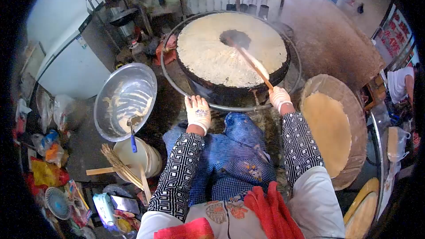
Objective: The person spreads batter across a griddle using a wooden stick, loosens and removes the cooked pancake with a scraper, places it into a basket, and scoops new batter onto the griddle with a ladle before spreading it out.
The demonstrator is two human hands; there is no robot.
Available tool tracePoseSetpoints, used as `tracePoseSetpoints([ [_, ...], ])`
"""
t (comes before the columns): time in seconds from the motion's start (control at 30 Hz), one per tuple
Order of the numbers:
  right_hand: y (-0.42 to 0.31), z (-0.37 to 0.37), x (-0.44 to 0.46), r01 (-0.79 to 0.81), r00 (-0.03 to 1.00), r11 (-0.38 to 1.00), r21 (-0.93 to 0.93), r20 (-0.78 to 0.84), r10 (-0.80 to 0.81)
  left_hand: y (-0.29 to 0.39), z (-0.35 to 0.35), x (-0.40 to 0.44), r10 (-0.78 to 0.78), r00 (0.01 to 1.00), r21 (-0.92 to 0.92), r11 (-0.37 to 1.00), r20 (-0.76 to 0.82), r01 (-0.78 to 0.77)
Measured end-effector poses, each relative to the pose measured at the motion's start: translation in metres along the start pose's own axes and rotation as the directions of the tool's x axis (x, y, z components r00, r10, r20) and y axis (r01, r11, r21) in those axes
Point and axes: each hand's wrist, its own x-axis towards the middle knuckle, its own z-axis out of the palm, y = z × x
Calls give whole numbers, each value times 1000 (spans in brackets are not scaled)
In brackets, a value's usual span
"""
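A large round griddle (201, 44) is covered with pale batter, with a dark bare patch near its middle. My right hand (280, 98), in a white glove, is closed on a long wooden scraper (256, 70) that reaches across the batter to that patch. At the griddle's near left, my gloved left hand (198, 113) rests at the metal ring (221, 106) around it, fingers against the ring. Right of the griddle lies a thin tan round flatbread (327, 132) on a large round tray (356, 150).
A metal bowl (104, 106) with batter traces and a blue-handled ladle (133, 141) stands left, above a white bucket (152, 157) with a straw brush (116, 160). Wooden boards (363, 217) lie lower right. Another person (398, 84) is at the far right.
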Motion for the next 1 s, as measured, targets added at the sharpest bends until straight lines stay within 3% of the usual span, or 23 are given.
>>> tracePoseSetpoints([
  [0.13,-19,5,-38,181,983,983,35,-26,-180,-6,2,-4,-56,996,21,998,75,54],
  [0.23,-6,9,-98,265,960,964,37,-99,-260,-14,14,-1,-96,995,36,995,27,95],
  [0.37,56,-34,-179,229,972,965,126,19,-233,-25,16,2,-146,989,-19,989,14,146],
  [0.4,81,-36,-193,228,973,969,101,23,-231,-19,-5,-10,-160,984,-9,987,82,161],
  [0.5,141,-22,-224,186,980,983,5,65,-186,17,-23,-41,-44,999,-148,988,16,46],
  [0.53,170,0,-227,281,959,958,59,24,-283,39,-26,-53,21,1000,-208,978,-17,-24],
  [0.63,168,12,-224,196,980,977,-89,43,-193,111,-35,-70,206,975,-361,906,-84,-223],
  [0.67,166,17,-216,242,970,968,-65,-20,-244,131,-32,-70,238,965,-335,905,-110,-262],
  [0.7,149,7,-205,185,982,980,-72,58,-182,147,-30,-69,269,953,-306,904,-138,-299],
  [0.77,143,36,-172,245,966,964,-106,-56,-251,162,-26,-66,258,963,-218,938,-83,-270],
  [0.83,126,35,-141,234,969,966,-114,-50,-241,168,-29,-66,221,974,-141,964,-47,-226],
  [0.9,116,41,-104,219,963,970,-108,-138,-233,161,-14,-65,210,966,-104,968,-148,-227],
  [1.0,94,32,-56,147,982,988,-50,-109,-152,148,-13,-67,215,966,-83,970,-141,-228],
])
